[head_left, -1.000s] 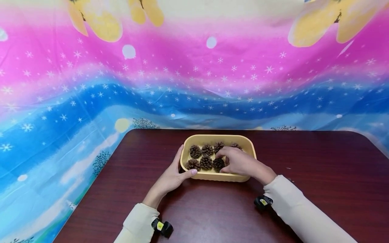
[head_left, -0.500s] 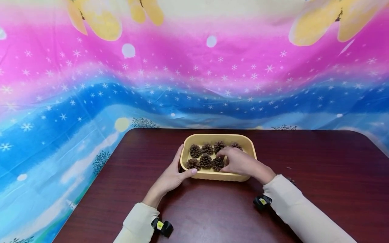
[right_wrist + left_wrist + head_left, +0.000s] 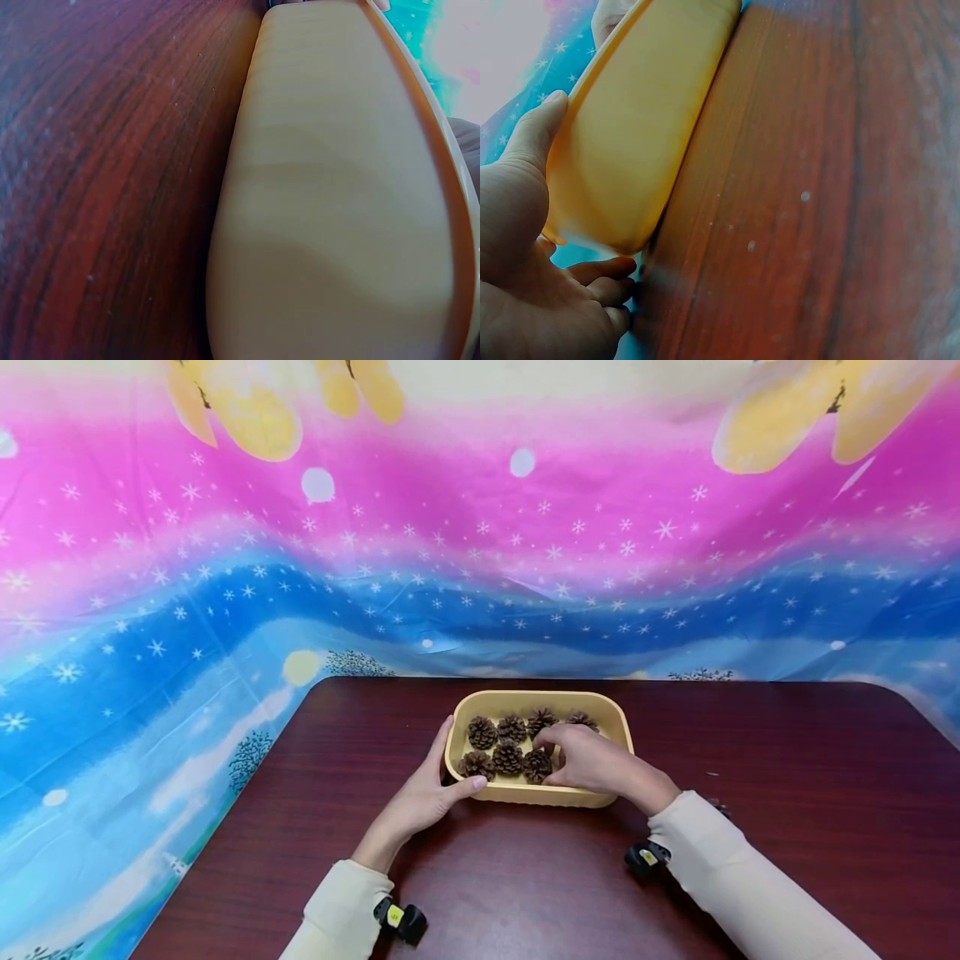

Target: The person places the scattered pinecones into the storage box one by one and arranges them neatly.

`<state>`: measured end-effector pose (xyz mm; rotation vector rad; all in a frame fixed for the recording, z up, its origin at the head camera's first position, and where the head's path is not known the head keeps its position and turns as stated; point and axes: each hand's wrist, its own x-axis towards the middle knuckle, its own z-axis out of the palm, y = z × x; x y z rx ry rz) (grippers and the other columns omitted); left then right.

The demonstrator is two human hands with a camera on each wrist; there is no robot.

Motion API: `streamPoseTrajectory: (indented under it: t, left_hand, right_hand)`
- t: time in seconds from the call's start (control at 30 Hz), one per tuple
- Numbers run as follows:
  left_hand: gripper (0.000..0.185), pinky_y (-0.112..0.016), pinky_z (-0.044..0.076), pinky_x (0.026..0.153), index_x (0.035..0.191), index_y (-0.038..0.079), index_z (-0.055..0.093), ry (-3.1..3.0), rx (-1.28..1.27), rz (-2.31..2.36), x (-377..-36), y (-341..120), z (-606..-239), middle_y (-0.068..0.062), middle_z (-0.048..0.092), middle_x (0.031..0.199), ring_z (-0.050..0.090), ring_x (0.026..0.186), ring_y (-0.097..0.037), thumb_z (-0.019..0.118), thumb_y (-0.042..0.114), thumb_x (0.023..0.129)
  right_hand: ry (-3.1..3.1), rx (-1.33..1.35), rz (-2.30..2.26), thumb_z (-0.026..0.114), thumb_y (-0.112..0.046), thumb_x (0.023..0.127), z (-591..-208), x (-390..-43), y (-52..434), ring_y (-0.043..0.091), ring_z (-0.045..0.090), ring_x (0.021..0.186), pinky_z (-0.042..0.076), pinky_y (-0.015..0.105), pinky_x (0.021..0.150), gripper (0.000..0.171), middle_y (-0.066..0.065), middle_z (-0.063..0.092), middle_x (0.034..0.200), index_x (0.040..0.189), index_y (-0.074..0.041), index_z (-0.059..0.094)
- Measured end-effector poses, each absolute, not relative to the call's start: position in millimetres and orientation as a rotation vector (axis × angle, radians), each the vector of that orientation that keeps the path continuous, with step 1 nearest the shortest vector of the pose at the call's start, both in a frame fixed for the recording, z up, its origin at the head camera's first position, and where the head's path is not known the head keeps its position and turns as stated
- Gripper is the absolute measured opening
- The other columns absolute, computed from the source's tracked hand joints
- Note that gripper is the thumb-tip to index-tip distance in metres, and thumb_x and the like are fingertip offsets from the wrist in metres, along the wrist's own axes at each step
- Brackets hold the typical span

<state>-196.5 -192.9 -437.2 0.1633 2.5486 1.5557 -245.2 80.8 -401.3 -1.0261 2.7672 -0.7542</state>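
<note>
A yellow plastic box (image 3: 525, 794) with rounded corners stands on the table in the head view, several brown pine cones in rows inside it. My left hand (image 3: 422, 793) holds its left end, thumb over the front rim and fingers around the end wall. Reaching in from the right, my right hand (image 3: 592, 762) has thumb and fingertips around a pine cone (image 3: 536, 766) in the front row. In the left wrist view, the left thumb (image 3: 544, 124) lies against the box's rim. The right wrist view is mostly filled by the box's outer wall (image 3: 330, 187).
At the back right of the box lies another pine cone (image 3: 582, 721). One more pine cone (image 3: 720, 807) shows on the dark red table (image 3: 810, 793), mostly hidden behind the right sleeve. A patterned cloth (image 3: 480, 568) hangs behind the table's far edge.
The pine cone at my right fingertips and its front-row neighbour have shifted very slightly since the earliest frame. Both hands and the box stay almost in place.
</note>
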Motion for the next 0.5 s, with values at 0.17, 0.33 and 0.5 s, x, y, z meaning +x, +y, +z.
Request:
streamPoseTrajectory:
  t: [0.17,0.33,0.5]
  left_hand:
    - [0.109,-0.060,0.020,0.128,0.168,0.044,0.003,2.561,0.168,1.544,-196.2,-192.9,-437.1,-0.007,0.018,0.176,0.024,0.159,-0.034,0.081,0.039,0.092]
    - [0.110,-0.059,0.019,0.128,0.169,0.041,0.003,2.559,0.187,1.551,-196.6,-193.1,-437.5,-0.008,0.019,0.176,0.024,0.159,-0.033,0.081,0.038,0.092]
    - [0.109,-0.060,0.019,0.128,0.169,0.039,0.002,2.560,0.194,1.548,-197.2,-193.1,-437.5,-0.009,0.018,0.176,0.024,0.159,-0.034,0.081,0.037,0.093]
  right_hand:
    - [2.766,-1.037,-0.752,0.087,-0.006,0.079,-401.9,-246.2,81.3,0.001,0.059,0.069,0.052,0.027,0.072,0.042,0.002,0.071,0.092,0.118,-0.001,0.071]
    - [2.753,-1.024,-0.745,0.087,-0.005,0.079,-401.2,-246.3,81.4,0.002,0.058,0.069,0.052,0.027,0.071,0.045,0.002,0.070,0.091,0.121,0.000,0.070]
    - [2.744,-1.025,-0.739,0.087,-0.005,0.079,-400.5,-246.3,81.7,0.002,0.059,0.070,0.052,0.027,0.072,0.047,0.003,0.072,0.098,0.123,0.000,0.070]
